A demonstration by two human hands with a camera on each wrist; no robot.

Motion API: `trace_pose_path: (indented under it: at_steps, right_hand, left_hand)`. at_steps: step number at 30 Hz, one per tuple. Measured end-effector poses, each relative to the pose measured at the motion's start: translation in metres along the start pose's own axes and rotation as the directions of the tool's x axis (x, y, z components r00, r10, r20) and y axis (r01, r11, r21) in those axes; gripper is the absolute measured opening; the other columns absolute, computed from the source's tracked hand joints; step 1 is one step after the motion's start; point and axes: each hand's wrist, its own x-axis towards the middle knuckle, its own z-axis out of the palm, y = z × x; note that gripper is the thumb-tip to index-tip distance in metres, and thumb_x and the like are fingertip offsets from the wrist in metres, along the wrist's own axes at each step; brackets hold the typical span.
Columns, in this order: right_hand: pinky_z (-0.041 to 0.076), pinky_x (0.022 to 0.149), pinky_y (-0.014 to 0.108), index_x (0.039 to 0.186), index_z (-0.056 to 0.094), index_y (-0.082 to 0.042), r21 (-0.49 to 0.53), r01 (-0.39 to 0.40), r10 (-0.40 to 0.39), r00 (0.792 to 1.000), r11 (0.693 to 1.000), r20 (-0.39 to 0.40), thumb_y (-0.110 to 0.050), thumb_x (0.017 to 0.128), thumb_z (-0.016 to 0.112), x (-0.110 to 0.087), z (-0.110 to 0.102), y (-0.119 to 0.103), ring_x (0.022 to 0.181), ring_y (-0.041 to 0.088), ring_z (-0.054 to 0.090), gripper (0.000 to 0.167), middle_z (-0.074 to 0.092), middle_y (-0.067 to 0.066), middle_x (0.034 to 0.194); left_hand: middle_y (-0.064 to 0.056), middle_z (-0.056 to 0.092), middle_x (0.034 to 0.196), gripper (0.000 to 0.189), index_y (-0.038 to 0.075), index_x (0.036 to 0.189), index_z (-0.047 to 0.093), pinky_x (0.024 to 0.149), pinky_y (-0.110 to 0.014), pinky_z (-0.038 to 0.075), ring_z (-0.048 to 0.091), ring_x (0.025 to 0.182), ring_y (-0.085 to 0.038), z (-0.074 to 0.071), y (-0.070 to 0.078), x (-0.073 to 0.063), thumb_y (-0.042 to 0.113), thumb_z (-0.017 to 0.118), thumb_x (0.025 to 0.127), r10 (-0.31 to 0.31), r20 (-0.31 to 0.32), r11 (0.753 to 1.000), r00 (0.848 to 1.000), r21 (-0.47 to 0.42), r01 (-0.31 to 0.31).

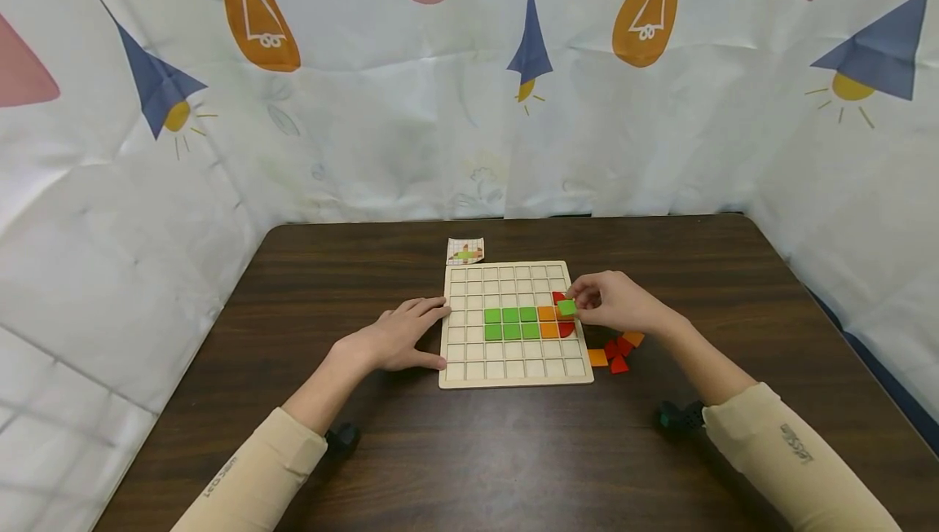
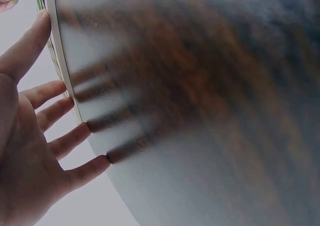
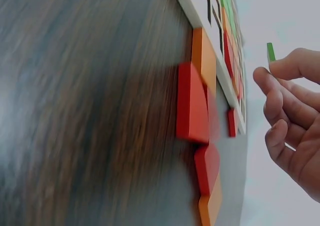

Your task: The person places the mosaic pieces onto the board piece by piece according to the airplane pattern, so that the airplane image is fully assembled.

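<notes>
Left of the board (image 1: 517, 369), the left hand (image 1: 402, 338) has its fingers spread and gripping nothing, thumb and fingertips at the board's left edge. Just beyond the board's far left corner lies a card (image 1: 465, 252) (printed with a grid and a small coloured figure). On the board, in order, come six green tiles (image 1: 511, 331) in two rows, then orange tiles (image 1: 549, 330), then red pieces (image 1: 567, 329). Over the board's right edge, the right hand (image 1: 622, 301) pinches the held tile (image 1: 567, 308), also green, in its fingers; the other greens lie to its left, past the orange. The held tile looks square, with no clear long axis; the right hand is nearer. Right of the board, loose pieces (image 1: 619, 364), red and orange, lie on the counter (image 1: 469, 450). Dark lettering marks the left sleeve (image 1: 249, 467) and right sleeve (image 1: 795, 455), either side of the board, too small to read surely.
</notes>
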Motion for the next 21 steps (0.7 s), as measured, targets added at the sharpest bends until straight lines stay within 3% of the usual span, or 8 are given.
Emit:
trace_pose_path:
  at_steps: [11, 21]
  right_hand:
    - [0.055, 0.074, 0.034, 0.11, 0.072, -0.005, -0.04, 0.036, -0.035, 0.999, 0.999, 0.006, -0.006, 0.09, 0.074, 0.015, 0.01, -0.019, 0.081, 0.015, 0.062, 0.02, 0.068, -0.004, 0.087]
    - [0.053, 0.072, 0.034, 0.111, 0.072, -0.005, -0.002, 0.043, -0.043, 0.999, 0.999, -0.03, -0.005, 0.09, 0.071, 0.026, 0.023, -0.031, 0.079, 0.016, 0.06, 0.021, 0.069, -0.003, 0.085]
  left_hand:
    - [-0.009, 0.022, 0.168, 0.089, 0.014, 0.162, 0.034, 0.111, -0.07, 0.026, 0.021, 0.152, -0.037, 0.0, 0.0, 0.0, 0.056, 0.071, 0.093, 0.001, 0.003, 1.0, 1.0, -0.011, -0.001]
    - [-0.01, 0.023, 0.168, 0.09, 0.013, 0.162, 0.034, 0.111, -0.072, 0.025, 0.02, 0.152, -0.038, 0.0, 0.0, 0.001, 0.057, 0.071, 0.093, 0.003, -0.003, 1.0, 1.0, -0.023, -0.003]
